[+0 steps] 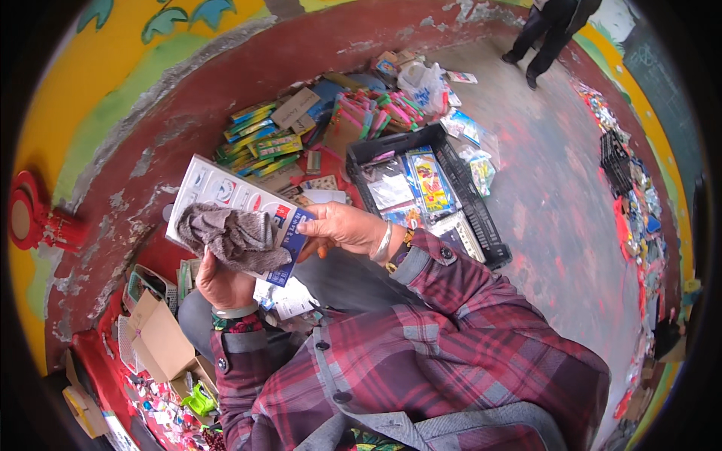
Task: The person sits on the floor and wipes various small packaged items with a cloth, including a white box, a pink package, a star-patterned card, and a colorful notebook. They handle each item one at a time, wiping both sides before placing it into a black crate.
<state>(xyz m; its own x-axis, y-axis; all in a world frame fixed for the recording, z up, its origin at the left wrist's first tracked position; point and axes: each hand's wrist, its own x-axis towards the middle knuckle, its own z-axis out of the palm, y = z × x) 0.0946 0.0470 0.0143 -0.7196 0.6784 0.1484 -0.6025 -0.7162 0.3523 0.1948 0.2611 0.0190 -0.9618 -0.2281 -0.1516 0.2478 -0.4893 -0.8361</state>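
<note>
Currently the left hand (222, 284), centre-left of the frame, has its fingers closed on a crumpled grey-brown knitted cloth (235, 237) and presses it against the face of a flat white card printed with round coloured emblems (218, 194). The card sits tilted in the middle-left of the frame, held up over the lap, with a dark blue strip along its lower right edge. The right hand (340, 228) comes in from the right and pinches that blue edge, thumb on top and fingers curled under, so both hands are on the card and close together. The right wrist carries a silver bangle (384, 242); both sleeves are red-and-grey plaid. Above and right of the hands, a black slatted plastic crate (481, 218) sits on the grey concrete floor (556, 195), holding flat plastic-wrapped packs. Left of the crate, upper centre, is a pile of green, yellow and pink flat packets (259, 135) against the red painted wall base. An open brown cardboard box (162, 342) lies at lower left, near small loose items on a red sheet. At the top right of the frame another person's dark-trousered legs (543, 37) stand on the floor, well apart from the hands.
</note>
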